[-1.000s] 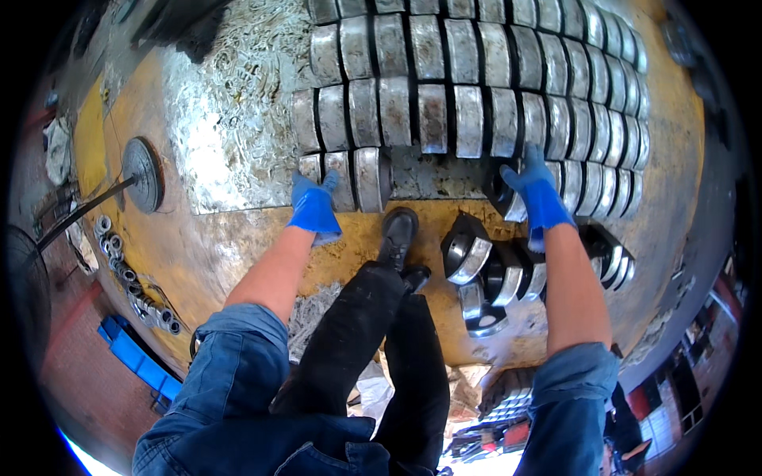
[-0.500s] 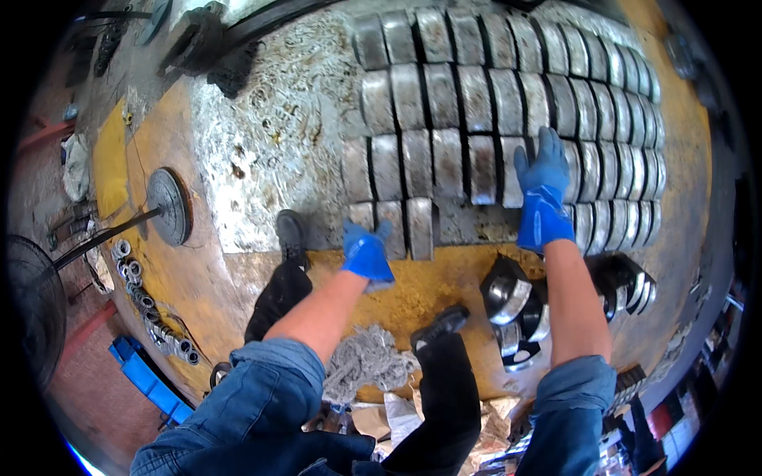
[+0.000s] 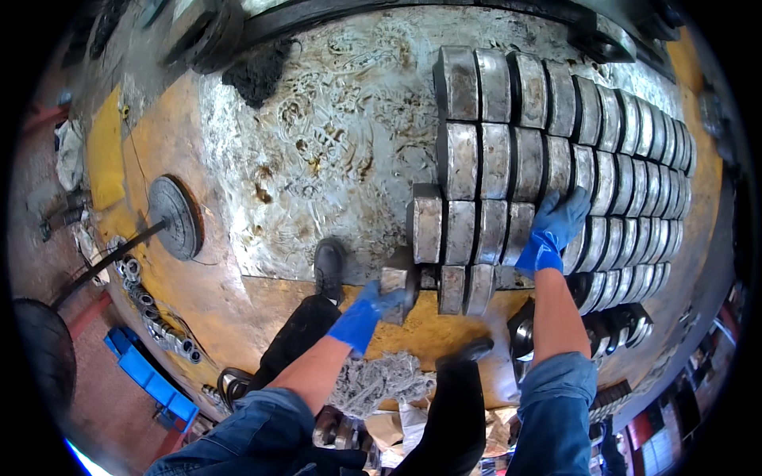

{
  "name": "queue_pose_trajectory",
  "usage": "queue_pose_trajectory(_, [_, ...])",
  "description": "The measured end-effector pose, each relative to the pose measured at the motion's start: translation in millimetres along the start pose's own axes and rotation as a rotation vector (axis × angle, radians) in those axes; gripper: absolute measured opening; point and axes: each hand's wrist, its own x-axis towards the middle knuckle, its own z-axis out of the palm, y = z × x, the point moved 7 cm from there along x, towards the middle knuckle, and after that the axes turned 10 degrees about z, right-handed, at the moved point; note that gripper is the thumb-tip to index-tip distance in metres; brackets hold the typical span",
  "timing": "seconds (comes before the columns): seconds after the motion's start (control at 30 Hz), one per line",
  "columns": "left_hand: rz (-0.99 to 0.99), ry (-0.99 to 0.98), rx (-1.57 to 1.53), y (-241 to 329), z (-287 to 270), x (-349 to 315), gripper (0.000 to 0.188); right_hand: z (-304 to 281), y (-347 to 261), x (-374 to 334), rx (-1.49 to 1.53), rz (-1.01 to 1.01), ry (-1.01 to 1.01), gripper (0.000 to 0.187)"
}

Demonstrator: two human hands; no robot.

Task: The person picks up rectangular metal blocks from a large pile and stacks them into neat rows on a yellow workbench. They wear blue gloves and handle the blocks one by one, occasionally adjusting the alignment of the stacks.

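Just below the view's centre, toward six o'clock, where the left hand (image 3: 367,312) reaches, a grey metal block (image 3: 394,277) sits at the near row's left end, thumb and fingers partly closed about it in a grip. At three o'clock the right hand (image 3: 558,225) lies on the block rows (image 3: 494,163), fingers extended; whether its grip holds one, I cannot tell. A dark boot (image 3: 329,266) stands at eight o'clock, near the block.

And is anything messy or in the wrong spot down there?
Yes, two things. The metal block at the left hand sits apart from the other blocks in its row. And a tangled grey heap lies loose on the yellow floor.
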Motion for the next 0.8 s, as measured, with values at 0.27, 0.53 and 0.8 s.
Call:
queue_pose_trajectory(0.27, [0.102, 0.144, 0.232, 143, -78, -9, 0.040, -7, -8, 5, -0.044, 0.039, -0.060, 0.063])
queue_pose_trajectory(0.53, [0.130, -0.141, 1.381, 313, -37, 121, 0.038, -11, -4, 13, 0.000, 0.082, -0.098, 0.066])
queue_pose_trajectory(0.8, [1.060, -0.747, 2.245, 431, 128, 155, 0.053, -9, 0, 13, 0.023, 0.062, -0.093, 0.065])
